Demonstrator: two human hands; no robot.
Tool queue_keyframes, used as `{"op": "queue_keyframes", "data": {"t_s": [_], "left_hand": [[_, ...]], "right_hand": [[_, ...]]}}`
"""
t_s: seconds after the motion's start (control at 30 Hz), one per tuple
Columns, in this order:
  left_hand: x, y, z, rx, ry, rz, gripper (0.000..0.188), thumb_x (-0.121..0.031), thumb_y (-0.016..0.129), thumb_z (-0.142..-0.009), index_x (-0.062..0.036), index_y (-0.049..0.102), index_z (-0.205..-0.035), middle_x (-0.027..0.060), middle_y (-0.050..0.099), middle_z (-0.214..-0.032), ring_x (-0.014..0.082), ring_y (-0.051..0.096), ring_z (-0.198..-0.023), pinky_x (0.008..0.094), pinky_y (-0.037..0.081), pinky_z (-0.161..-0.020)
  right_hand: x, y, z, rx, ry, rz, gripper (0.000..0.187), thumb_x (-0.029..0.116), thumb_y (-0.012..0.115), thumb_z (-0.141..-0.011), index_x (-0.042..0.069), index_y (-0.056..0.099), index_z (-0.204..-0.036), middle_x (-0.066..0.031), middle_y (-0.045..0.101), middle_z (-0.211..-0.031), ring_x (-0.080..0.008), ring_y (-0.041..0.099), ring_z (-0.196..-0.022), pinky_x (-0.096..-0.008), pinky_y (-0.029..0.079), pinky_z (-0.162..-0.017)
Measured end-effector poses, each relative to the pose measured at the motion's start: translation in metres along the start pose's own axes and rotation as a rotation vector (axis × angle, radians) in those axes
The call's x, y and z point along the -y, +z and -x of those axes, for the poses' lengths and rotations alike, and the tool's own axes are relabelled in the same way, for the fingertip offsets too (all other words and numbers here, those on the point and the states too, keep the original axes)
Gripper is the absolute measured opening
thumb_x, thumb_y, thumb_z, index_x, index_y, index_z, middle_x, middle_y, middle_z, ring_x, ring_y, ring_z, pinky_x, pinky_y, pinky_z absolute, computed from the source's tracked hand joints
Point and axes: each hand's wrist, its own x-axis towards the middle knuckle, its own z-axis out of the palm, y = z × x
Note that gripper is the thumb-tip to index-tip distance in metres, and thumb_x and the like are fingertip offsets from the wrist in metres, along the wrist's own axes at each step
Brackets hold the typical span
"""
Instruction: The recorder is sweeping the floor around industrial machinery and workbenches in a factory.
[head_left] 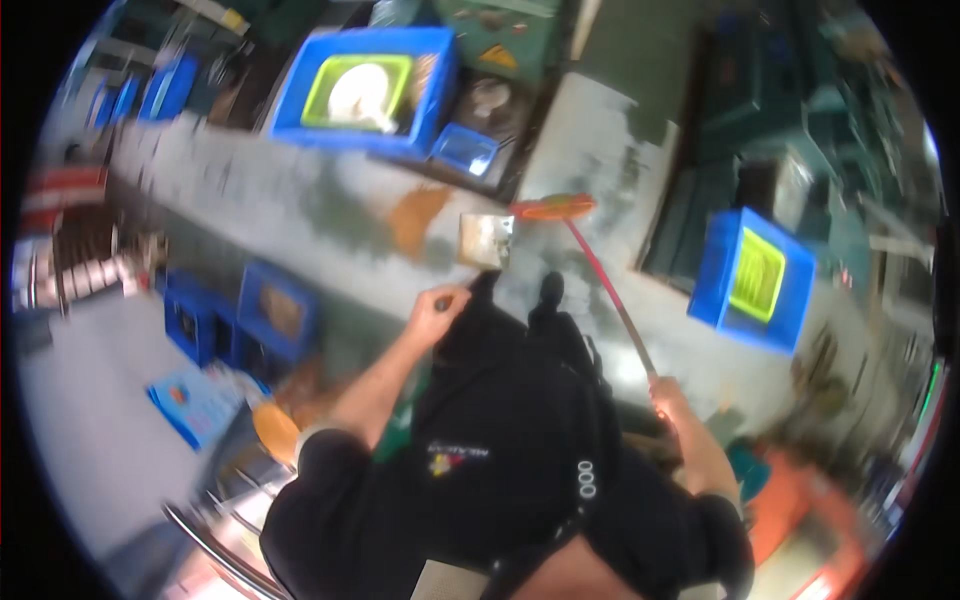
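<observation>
My right hand (672, 398) is closed round the long red stick of a broom (612, 290). Its orange head (556, 208) rests on the floor ahead of me, slightly right of centre. With my left hand (437, 312) I grip a dark handle end, which appears to belong to the dustpan (486, 241) standing just in front of my feet. The pan is pale and squarish, and the broom head lies close to its right far corner. Blur hides what is in the pan and most of its handle.
Ahead stands a blue crate (432, 110) with a yellow-green basket inside, beside a small blue bin (465, 150). Another blue crate (712, 285) is at right. More blue crates (278, 310) stand at left near a pale table (90, 400). A brown patch (416, 220) marks the floor.
</observation>
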Motion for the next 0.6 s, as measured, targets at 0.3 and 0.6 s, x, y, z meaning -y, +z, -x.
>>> {"op": "queue_keyframes", "data": {"t_s": [0.3, 0.6], "left_hand": [[0.013, 0.044, 0.098, -0.458, -0.281, 0.057, 0.017, -0.016, 0.062, -0.082, 0.0006, 0.063, -0.086, 0.0115, 0.064, -0.077, 0.0153, 0.055, -0.071, 0.0298, 0.045, -0.07], [0.085, 0.087, 0.109, -0.737, -0.306, 0.303, 0.02, -0.018, 0.062, -0.084, 0.0019, 0.065, -0.085, 0.0056, 0.061, -0.072, 0.0106, 0.053, -0.066, 0.027, 0.045, -0.062]], "right_hand": [[0.098, -0.102, -0.084, 0.239, -0.373, 0.356, 0.054, 0.045, 0.044, -0.089, -0.003, 0.059, -0.068, -0.0151, 0.054, -0.053, -0.027, 0.054, -0.045, -0.0429, 0.044, -0.049], [0.303, 0.01, -0.093, 0.177, -0.721, 0.715, 0.063, 0.05, 0.04, -0.087, -0.009, 0.061, -0.081, -0.0256, 0.06, -0.067, -0.0359, 0.061, -0.059, -0.0444, 0.047, -0.059]]}}
